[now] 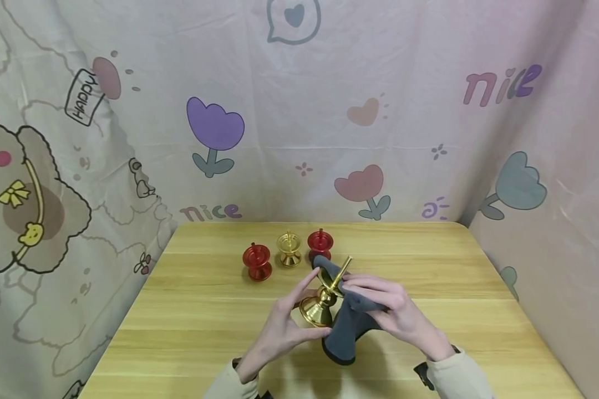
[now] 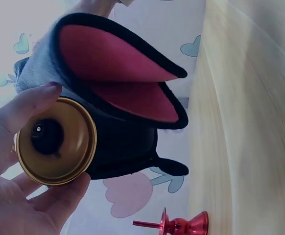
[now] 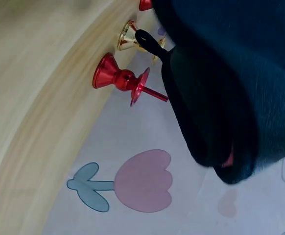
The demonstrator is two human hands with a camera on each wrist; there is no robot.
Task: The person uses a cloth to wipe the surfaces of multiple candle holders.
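Head view: a person sits at a wooden table (image 1: 189, 310) hung round with printed cloth. The left hand (image 1: 284, 324) grips a gold candlestick (image 1: 321, 302) by its flared base, thumb and fingers curled round it, the stem tilted up and to the right, held above the tabletop near the front edge. The right hand (image 1: 391, 313) presses a grey cloth (image 1: 346, 327) against the candlestick's stem, fingers wrapped over the fabric; the cloth's lower end hangs down to the table. Behind, in a row near mid-table: a red candlestick (image 1: 257, 261), a small gold candlestick (image 1: 289, 249), and a second red candlestick (image 1: 320, 242) (partly hidden by the cloth).

Left wrist view: the gold candlestick's round underside (image 2: 54, 142) faces the camera, fingertips (image 2: 30, 105) clasping its rim. The cloth (image 2: 118, 142) lies right behind it, showing a red inner face edged in black. One red candlestick (image 2: 184, 225) stands on the table.

Right wrist view: the dark cloth (image 3: 225, 83) fills the upper right; the hand itself barely shows. A red candlestick (image 3: 120, 81) and the small gold one (image 3: 130, 36) stand on the table edge.
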